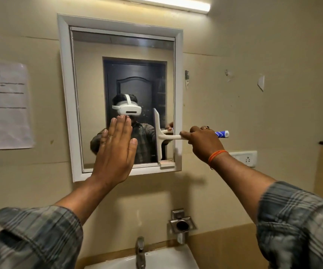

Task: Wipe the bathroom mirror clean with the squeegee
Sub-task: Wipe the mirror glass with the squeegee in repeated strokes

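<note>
A white-framed bathroom mirror (90,78) hangs on the beige wall straight ahead. My right hand (204,141) is closed around the handle of a white squeegee (159,135) with a blue-and-white grip end. The squeegee's blade stands upright against the glass near the mirror's right edge, in its lower half. My left hand (116,152) is flat with its fingers together, the palm pressed on the lower middle of the glass. The mirror reflects a person wearing a white headset and a dark door behind.
Below the mirror are a white sink (156,259), a chrome tap (140,251) and a metal holder (182,224) on the wall. A printed paper sheet (4,105) is taped at left. A white socket plate (244,158) sits at right, a tube light (168,2) above.
</note>
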